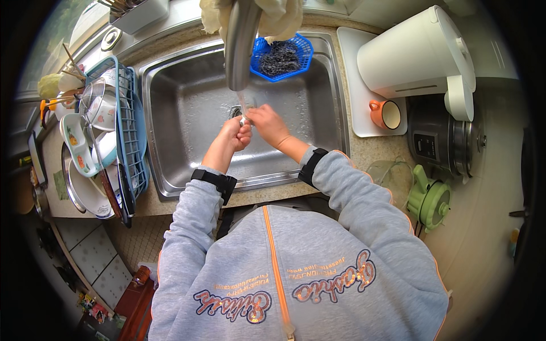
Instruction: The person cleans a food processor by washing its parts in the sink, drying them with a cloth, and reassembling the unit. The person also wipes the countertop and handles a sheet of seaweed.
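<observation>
Water runs from the metal faucet (241, 51) over both hands, above the drain of the stainless steel sink (200, 102). My left hand (236, 133) is closed around a small whitish object (243, 121), mostly hidden by the fingers. The fingers of my right hand (266, 123) touch the top of that object, close against the left hand; whether they grip it is unclear. A blue plastic basket (308, 59) holding dark steel-wool-like scouring material (279, 59) sits at the back of the sink. A pale cloth (281, 19) hangs about the faucet.
At left stands a blue dish rack (130, 128) with bowls, a strainer and utensils. On the right, a white tray (356, 106) bears a white pitcher (409, 55) and an orange mug (387, 115). Beyond are a dark cooker (439, 136) and a green lidded pot (431, 202).
</observation>
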The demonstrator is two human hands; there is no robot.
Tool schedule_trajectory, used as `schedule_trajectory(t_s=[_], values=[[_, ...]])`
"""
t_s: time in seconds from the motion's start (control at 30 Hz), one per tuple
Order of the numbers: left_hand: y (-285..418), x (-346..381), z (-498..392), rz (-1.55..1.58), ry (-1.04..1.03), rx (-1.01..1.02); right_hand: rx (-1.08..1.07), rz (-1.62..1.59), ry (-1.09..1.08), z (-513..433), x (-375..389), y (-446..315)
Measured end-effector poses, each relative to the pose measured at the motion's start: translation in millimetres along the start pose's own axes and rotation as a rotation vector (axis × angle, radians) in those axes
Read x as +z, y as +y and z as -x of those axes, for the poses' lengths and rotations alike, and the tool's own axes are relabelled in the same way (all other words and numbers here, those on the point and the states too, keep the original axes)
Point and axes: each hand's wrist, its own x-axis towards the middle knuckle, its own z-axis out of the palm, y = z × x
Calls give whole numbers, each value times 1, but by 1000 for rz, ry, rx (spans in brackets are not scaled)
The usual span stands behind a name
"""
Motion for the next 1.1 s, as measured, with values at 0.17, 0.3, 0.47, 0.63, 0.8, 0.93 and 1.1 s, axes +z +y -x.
schedule_trajectory(t_s=[0.17, 0.3, 0.47, 0.63, 0.8, 0.93, 1.1], values=[[2, -7, -2, 154, -71, -41, -103, -7, 23, 1, 5, 7], [7, -13, -3, 254, -77, -43, -179, -9, -149, 9, -1, 19], [17, -9, 1, 263, -53, 32, -20, -85, -71, 25, -4, 30], [17, 0, 0, 230, -17, 34, 307, -214, 55, 20, -7, 28], [15, 10, -15, 178, 7, 66, 609, -505, 103, 9, -9, 24], [15, 17, -26, 93, 52, 100, 627, -490, 148, 7, -6, 25], [6, 15, -28, -108, 114, 186, 629, -525, 206, 9, -8, 21]])
